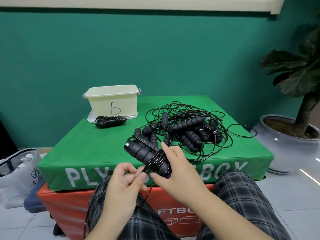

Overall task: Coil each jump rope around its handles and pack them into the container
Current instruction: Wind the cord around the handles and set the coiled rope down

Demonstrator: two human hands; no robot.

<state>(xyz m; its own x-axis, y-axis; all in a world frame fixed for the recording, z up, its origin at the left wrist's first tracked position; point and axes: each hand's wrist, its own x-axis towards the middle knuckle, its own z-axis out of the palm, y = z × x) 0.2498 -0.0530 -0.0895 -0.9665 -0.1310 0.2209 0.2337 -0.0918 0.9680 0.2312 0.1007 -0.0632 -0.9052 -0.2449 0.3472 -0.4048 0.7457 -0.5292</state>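
My right hand (178, 168) grips a pair of black jump-rope handles (142, 153) held together over the front edge of the green box, with several turns of black cord wound round their lower end. My left hand (124, 184) pinches the loose cord (147, 193) just below the coil; the cord trails down between my knees. A finished coiled rope (110, 121) lies in front of the cream container (112, 99) marked "B", at the back left of the box. A tangled pile of black ropes and handles (185, 130) covers the box's right half.
The green soft box (83, 149) sits on an orange one (69, 208). The container stands on its white lid (90, 117). A potted plant (290, 129) stands at the right, a grey bag (17, 170) on the floor at the left. My plaid-trousered knees frame the boxes.
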